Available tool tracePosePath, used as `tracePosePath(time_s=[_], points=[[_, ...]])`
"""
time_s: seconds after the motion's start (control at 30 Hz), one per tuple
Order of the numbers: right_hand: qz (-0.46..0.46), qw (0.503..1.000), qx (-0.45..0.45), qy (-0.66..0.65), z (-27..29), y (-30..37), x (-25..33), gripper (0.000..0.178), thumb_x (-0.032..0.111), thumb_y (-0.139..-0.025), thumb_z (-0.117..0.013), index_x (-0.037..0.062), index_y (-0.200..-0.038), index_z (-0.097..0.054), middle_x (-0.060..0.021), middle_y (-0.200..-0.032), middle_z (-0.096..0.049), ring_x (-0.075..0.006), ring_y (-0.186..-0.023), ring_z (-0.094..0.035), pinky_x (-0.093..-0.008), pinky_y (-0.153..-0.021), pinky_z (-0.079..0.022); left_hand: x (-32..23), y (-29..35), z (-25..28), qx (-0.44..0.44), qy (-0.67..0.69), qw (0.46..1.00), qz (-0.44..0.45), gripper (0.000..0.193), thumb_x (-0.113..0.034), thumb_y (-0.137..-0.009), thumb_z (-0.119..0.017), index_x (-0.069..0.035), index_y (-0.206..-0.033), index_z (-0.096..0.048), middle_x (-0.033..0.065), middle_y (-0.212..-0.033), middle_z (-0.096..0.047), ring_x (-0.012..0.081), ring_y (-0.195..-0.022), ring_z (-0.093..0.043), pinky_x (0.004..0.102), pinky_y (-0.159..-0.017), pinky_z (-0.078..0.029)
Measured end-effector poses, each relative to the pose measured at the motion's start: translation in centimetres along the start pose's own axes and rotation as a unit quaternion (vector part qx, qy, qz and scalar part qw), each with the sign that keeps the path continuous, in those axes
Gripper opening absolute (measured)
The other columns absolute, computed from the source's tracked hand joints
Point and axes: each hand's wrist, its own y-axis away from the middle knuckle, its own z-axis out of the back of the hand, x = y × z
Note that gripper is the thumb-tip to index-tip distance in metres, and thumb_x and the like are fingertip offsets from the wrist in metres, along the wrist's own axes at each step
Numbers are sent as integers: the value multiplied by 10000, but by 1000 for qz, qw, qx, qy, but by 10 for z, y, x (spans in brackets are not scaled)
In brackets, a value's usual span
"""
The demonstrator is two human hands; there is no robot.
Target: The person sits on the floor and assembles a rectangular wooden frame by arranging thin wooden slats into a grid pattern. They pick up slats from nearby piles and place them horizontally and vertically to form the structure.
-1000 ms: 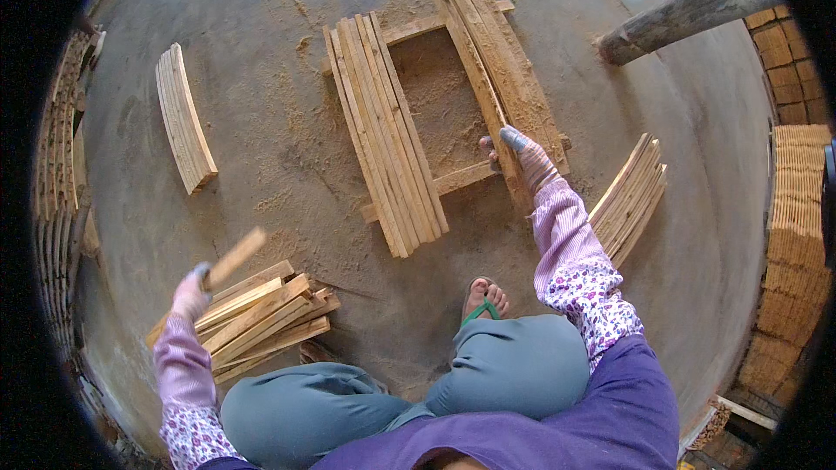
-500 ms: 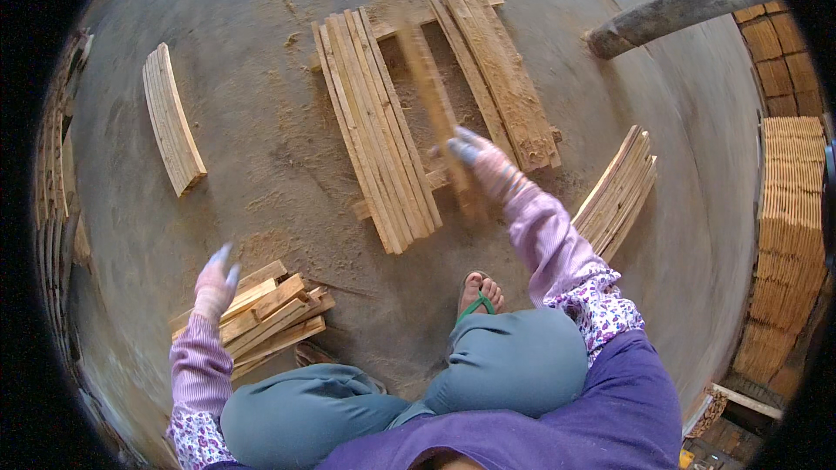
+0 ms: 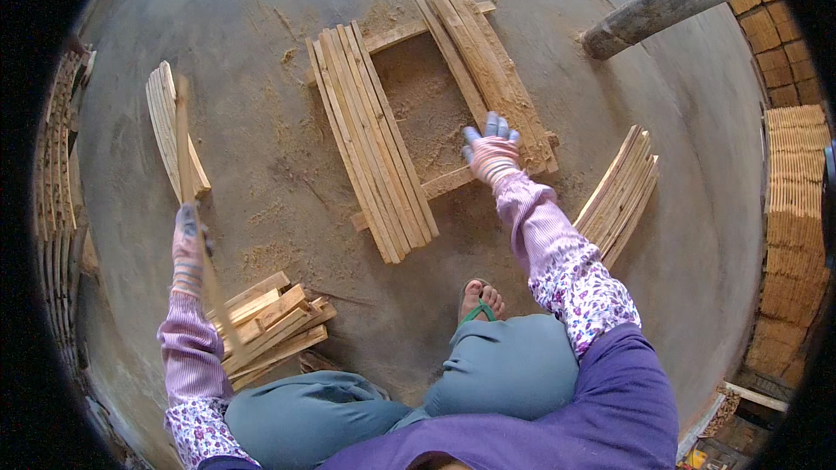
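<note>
My left hand, in a striped work glove, grips a long, thin wooden strip around its middle. The strip is tilted, slightly blurred, and crosses in front of a small stack of strips on the left. My right hand, gloved too, reaches forward with fingers spread. Its fingertips are over the near end of a row of sawdust-covered strips; whether they touch cannot be told. Left of that row, several strips lie side by side across two wooden crosspieces.
A loose pile of short wood pieces lies by my left knee. Another strip stack stands on the right. A thick round post rises at the upper right, near stacked wood. Sawdust covers parts of the concrete floor.
My right hand held a blurred strip over the gap between the rows; now it is spread over the right row. My left hand, formerly without a strip, now grips one and has moved forward.
</note>
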Motion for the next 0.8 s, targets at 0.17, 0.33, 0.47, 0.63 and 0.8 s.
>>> tracePosePath(time_s=[0.17,0.33,0.47,0.63,0.8], points=[[4,999,-37,20,-15,-39,-14,382,312,-990,-521,187,-1348,-569,-192,-1454,-517,-371,-1357,-497,-512,-1105,-399,101,7,102,-32,-492,863,-109,498,-411,-1020,-555,-73,-1384,-520,187,-1088,-707,372,-990,-680,438,-850,-530],[122,948,-213,-205,-4,6,-33,306,105,-861,-642,153,-1162,-620,-143,-962,-634,-346,-898,-661,-465,-747,-559,142,81,135,121,-561,816,72,495,-245,-947,-648,-55,-1380,-499,259,-1281,-617,442,-1207,-567,480,-1000,-466],[52,895,-341,-284,-24,79,-43,354,210,-860,-653,222,-1214,-648,-134,-902,-617,-330,-835,-655,-451,-703,-562,174,110,150,168,-606,750,204,593,-190,-856,-658,-138,-1424,-497,208,-1299,-639,384,-1213,-604,412,-1018,-465],[-242,909,-313,-127,-97,116,-163,409,290,-871,-603,240,-1277,-619,-133,-991,-652,-345,-929,-652,-481,-847,-543,140,73,92,233,-625,718,196,607,-160,-871,-596,-134,-1461,-458,245,-1339,-605,382,-1246,-586,421,-1058,-449],[-386,899,-157,-133,-131,118,-198,492,313,-840,-637,245,-1326,-606,-135,-1293,-510,-362,-1207,-504,-517,-1013,-432,89,34,75,212,-618,748,116,628,-155,-858,-573,-178,-1472,-442,236,-1420,-541,376,-1315,-519,430,-1118,-420]])
